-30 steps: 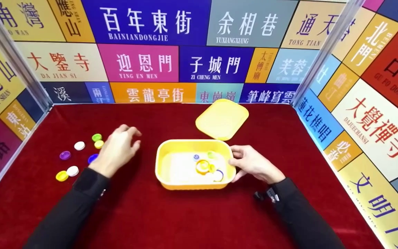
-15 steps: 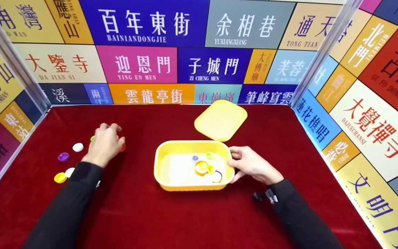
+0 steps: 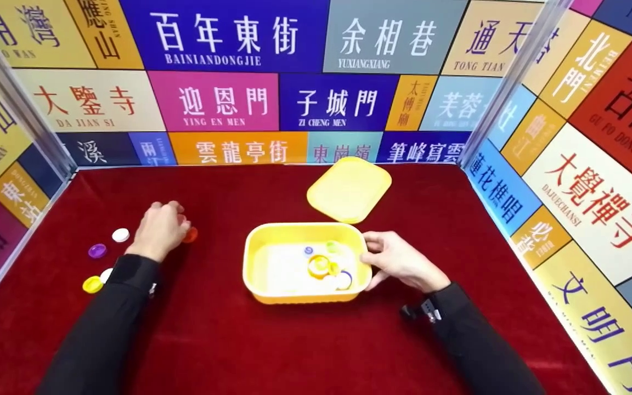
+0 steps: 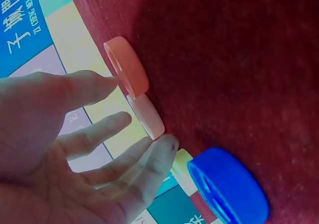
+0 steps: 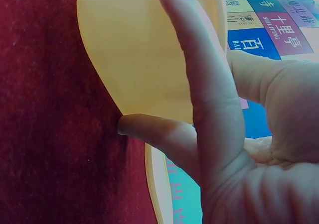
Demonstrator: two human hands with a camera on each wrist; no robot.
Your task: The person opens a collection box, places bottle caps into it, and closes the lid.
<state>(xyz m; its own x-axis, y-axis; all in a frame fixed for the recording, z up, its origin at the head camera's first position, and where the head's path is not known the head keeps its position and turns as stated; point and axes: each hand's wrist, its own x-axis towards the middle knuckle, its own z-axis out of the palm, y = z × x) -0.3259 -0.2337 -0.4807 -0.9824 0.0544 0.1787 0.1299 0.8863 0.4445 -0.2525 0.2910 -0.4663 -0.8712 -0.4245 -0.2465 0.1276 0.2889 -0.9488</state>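
Observation:
My left hand [image 3: 158,233] is low over the bottle caps on the left, its fingers loosely bent. In the left wrist view its thumb is right at the orange cap [image 4: 130,67]. A pale cap [image 4: 147,117], a yellow-green cap [image 4: 184,171] and a blue cap [image 4: 230,185] line up beside the fingers; nothing shows in the grasp. With fingers and thumb spread at its right end, my right hand [image 3: 399,262] holds the yellow plastic box [image 3: 305,298]. Several caps lie inside, among them an orange one [image 3: 320,265] and a small blue one [image 3: 309,250].
A yellow lid [image 3: 350,189] lies behind the box. Left of my left hand are a white cap [image 3: 120,235], a purple cap [image 3: 97,251] and a yellow cap [image 3: 92,285], with another white one partly behind the sleeve. Sign-covered walls border the red cloth [image 3: 294,345].
My left hand has moved left and come down over the caps, hiding the green, yellow and blue ones in the head view. The orange cap now shows beside it. My right hand stays at the box.

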